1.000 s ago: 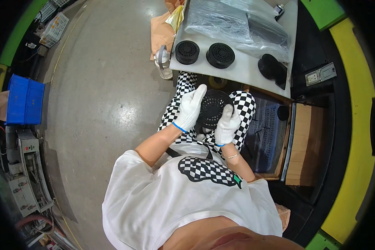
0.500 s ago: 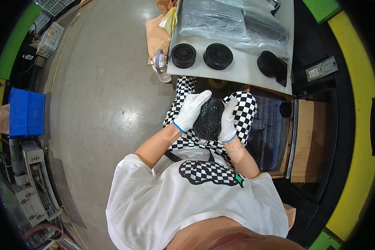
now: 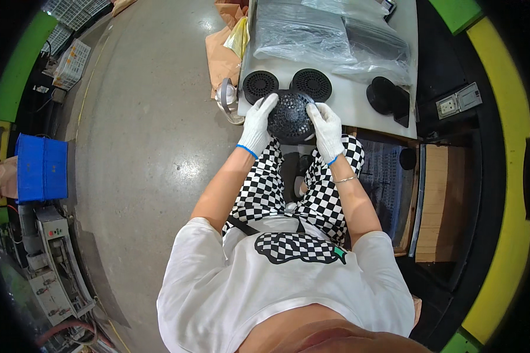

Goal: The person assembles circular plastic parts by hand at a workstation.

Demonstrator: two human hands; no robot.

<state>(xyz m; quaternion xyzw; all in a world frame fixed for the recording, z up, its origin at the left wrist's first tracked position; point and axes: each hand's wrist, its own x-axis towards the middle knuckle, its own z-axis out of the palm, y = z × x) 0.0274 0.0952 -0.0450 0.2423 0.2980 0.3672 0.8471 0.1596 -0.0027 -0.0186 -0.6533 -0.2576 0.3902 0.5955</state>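
A round black piece with holes all over its domed, glossy face (image 3: 291, 117) is held between my two white-gloved hands, above the near edge of the white table (image 3: 359, 116). My left hand (image 3: 258, 126) grips its left rim, thumb on top. Opposite, my right hand (image 3: 327, 130) closes on the right rim; the fingers underneath are mostly hidden. Just beyond lie two round black slotted parts, the left one (image 3: 259, 84) and the right one (image 3: 313, 81), the latter partly covered by the held piece. Another black part, round with a flat foot (image 3: 385, 97), sits at the table's right.
Clear plastic bags (image 3: 303, 32) cover the table's far part. Brown paper (image 3: 222, 53) and a white jug-like container with a grey handle (image 3: 226, 99) stand at its left side. A blue crate (image 3: 42, 167) is far left. Right of my legs is an open wooden-edged compartment (image 3: 418, 206).
Both hands have carried the round black piece forward and up from over my lap to the table's near edge. Its perforated face now shows more fully.
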